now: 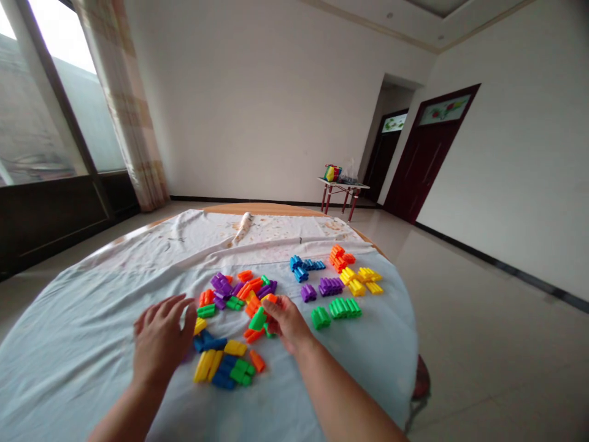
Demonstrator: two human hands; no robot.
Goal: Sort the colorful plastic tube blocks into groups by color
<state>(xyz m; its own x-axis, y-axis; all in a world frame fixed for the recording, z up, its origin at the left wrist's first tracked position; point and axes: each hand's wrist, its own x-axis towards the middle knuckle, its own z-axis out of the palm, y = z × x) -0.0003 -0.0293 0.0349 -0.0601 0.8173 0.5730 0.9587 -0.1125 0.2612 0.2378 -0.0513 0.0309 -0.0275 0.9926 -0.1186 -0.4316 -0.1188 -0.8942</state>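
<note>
My left hand hovers at the left edge of a mixed pile of plastic building blocks, fingers loosely bent and apart, with nothing seen in it. My right hand pinches a few joined blocks at the pile's right side, a green block pointing toward me. Orange shows there too, but where the held piece ends is unclear. Around the hands lie purple blocks, orange blocks and blue blocks. Nearer to me are yellow blocks and a lone orange block.
Right of the pile stand colour groups: blue, orange, yellow, purple and green blocks. A wrinkled cloth covers the round table. Behind is a small table with bags.
</note>
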